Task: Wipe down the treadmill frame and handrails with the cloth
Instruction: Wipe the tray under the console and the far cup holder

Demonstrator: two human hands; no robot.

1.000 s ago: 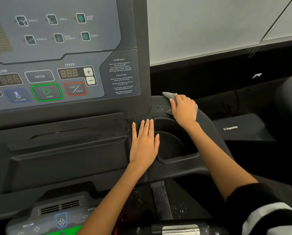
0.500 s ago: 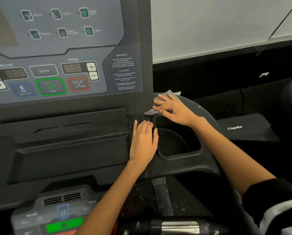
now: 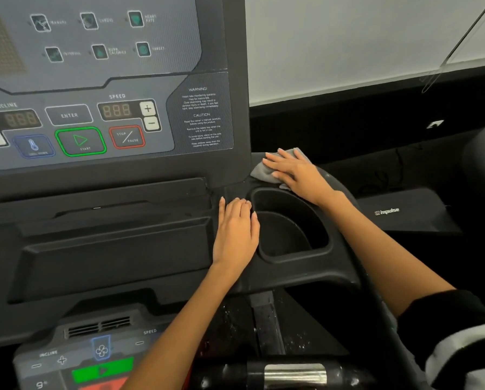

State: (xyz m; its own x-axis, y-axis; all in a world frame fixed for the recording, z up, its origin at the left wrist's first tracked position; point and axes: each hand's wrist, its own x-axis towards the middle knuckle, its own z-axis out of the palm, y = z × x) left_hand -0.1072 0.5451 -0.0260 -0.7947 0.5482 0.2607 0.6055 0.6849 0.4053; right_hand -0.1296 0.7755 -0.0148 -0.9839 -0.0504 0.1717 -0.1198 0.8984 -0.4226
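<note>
From the head view, her right hand (image 3: pixel 297 171) lies with fingers straight and spread, pressing the small grey cloth (image 3: pixel 265 171) onto the black plastic treadmill frame (image 3: pixel 340 266) behind the cup holder (image 3: pixel 289 232). Her left hand (image 3: pixel 235 235), fingers together, flat, probably braces her.

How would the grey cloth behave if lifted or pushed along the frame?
Probably floppy: the cloth lies creased and folded under the right hand. Likely light, since it looks thin. It should slide readily on the smooth black frame under flat fingers, perhaps bunching.
</note>
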